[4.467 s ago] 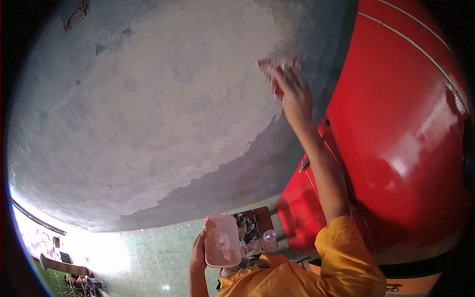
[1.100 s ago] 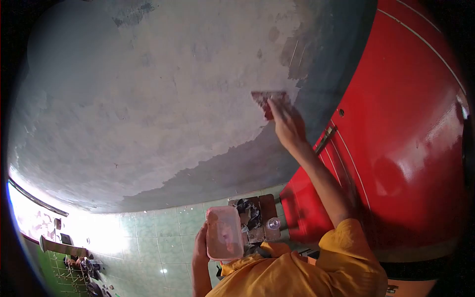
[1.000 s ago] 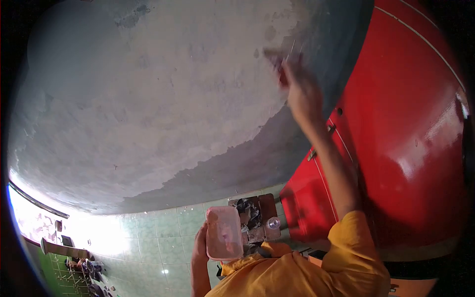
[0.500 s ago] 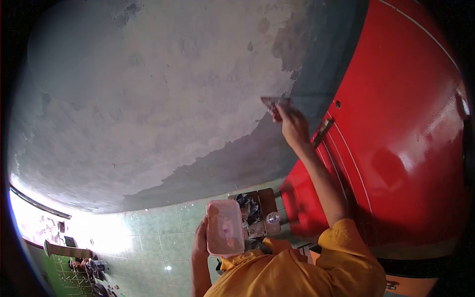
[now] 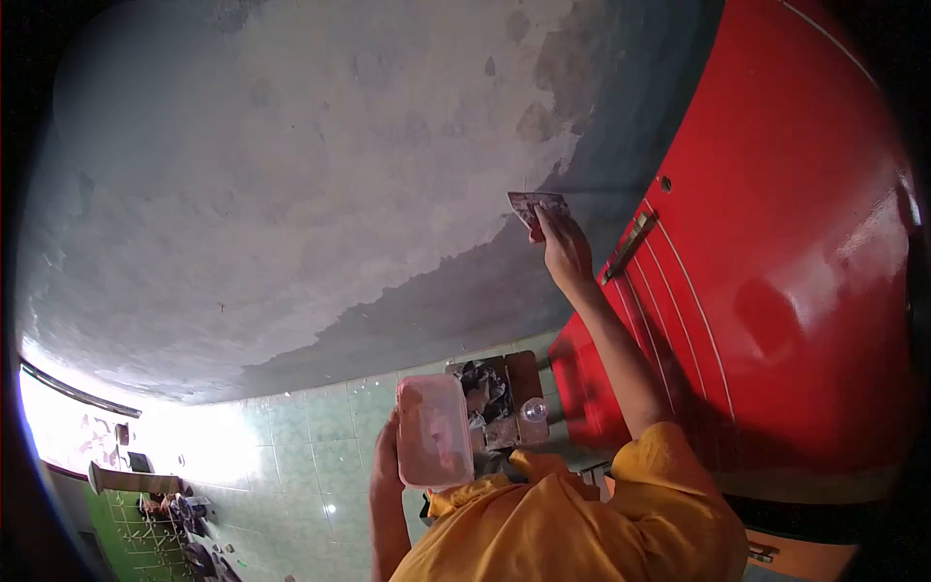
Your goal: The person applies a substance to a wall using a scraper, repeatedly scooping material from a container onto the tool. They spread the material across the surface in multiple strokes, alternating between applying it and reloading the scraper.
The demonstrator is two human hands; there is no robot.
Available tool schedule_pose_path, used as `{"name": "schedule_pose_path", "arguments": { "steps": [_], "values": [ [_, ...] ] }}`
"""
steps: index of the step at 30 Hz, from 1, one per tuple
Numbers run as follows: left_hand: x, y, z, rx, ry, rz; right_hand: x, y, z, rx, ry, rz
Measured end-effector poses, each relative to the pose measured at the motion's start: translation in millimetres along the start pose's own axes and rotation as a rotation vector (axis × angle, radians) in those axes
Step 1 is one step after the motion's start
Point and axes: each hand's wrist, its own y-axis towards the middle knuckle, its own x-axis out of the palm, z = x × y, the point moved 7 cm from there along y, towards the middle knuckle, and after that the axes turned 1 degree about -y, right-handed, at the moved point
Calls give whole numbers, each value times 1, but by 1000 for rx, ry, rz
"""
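My right hand [image 5: 565, 247] is closed on a flat putty scraper [image 5: 536, 206], whose broad blade lies against the wall or very close to it. Pale filler [image 5: 388, 184] covers much of that wall, with a ragged edge beside the darker grey surface [image 5: 456, 296]. Held low in front of my yellow shirt is a clear plastic tub [image 5: 433, 432] with some pinkish-white paste inside. My left hand [image 5: 386, 451] grips the tub by its left side; most of its fingers are hidden behind it.
A glossy red door or cabinet [image 5: 776, 272] with a metal handle [image 5: 630, 247] rises on the right. Below stands a small brown stool [image 5: 524, 373] bearing a crumpled dark bag [image 5: 488, 388] and a clear cup [image 5: 533, 409]. Green tiles [image 5: 330, 456] cover the floor; a rack with items [image 5: 175, 514] is lower left.
The scraper's blade has turned and now shows more of its flat face, with my right hand shifted slightly left. The view has tilted a little; the tub appears slightly higher.
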Motion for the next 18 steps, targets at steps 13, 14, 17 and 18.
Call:
{"name": "schedule_pose_path", "arguments": {
  "steps": [13,14,17,18],
  "values": [
    [2,-12,18,72,-21,-14,-102,71,1,782,1033,245],
    [-3,-13,17,73,-26,-8,-112,80,14,662,814,252],
    [-16,-20,14,71,-41,15,-126,101,19,218,314,304],
    [-19,-22,13,69,-46,22,-121,108,16,116,141,297]
  ]
}}
